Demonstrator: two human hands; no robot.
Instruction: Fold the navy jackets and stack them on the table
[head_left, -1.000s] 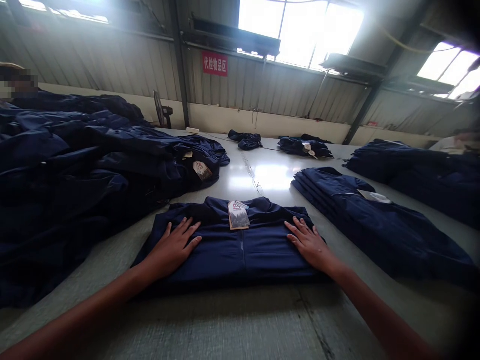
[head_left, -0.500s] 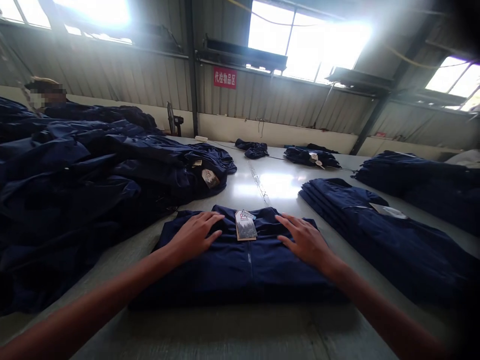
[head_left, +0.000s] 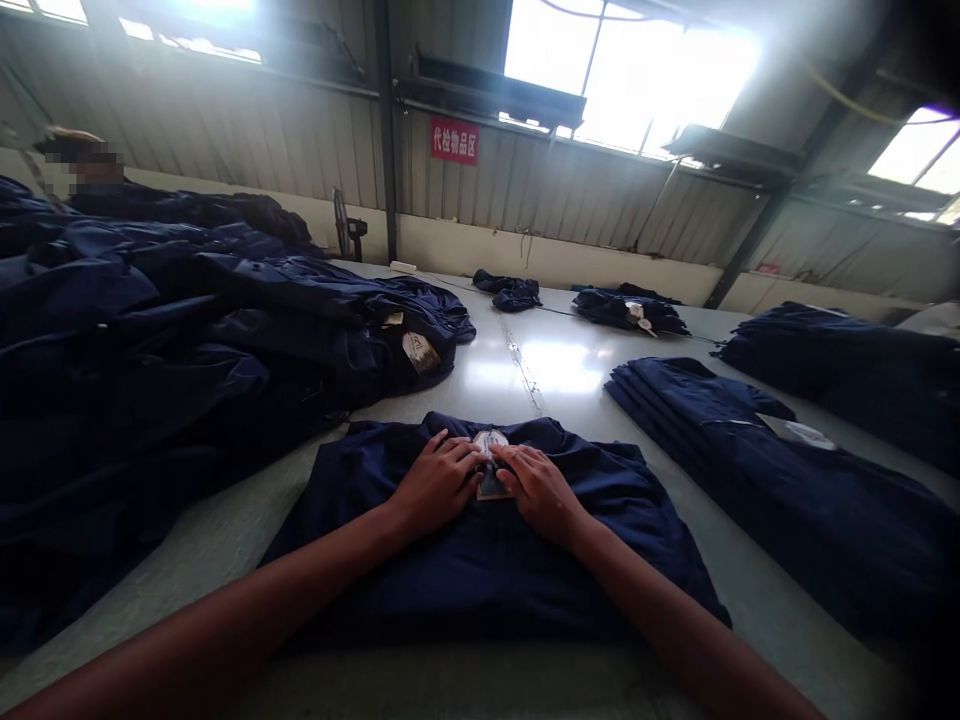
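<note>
A folded navy jacket [head_left: 450, 590] lies on the table in front of me, its collar edge pointing away. A printed hang tag [head_left: 493, 488] rests at the middle near the collar. My left hand [head_left: 441, 482] lies on the jacket with its fingertips on the tag's left side, thumb apart from the fingers. From the other side my right hand [head_left: 541, 490] covers part of the tag's right side, its fingers stretched and also apart from the thumb. Neither hand visibly grips anything. The zip seen at the front is hidden below the hands.
A large loose heap of navy garments [head_left: 187, 340] fills the left. Folded navy jackets are stacked [head_left: 780, 470] at the right, with another pile [head_left: 862, 350] behind. Smaller bundles [head_left: 517, 292] lie at the back of the table [head_left: 480, 385]. A fan [head_left: 349, 225] and a person's head [head_left: 82, 160] appear farther off.
Both hands have moved inward from the jacket's sides onto the hang tag. The jacket spreads wider and more wrinkled at the right, and its front zip is no longer visible.
</note>
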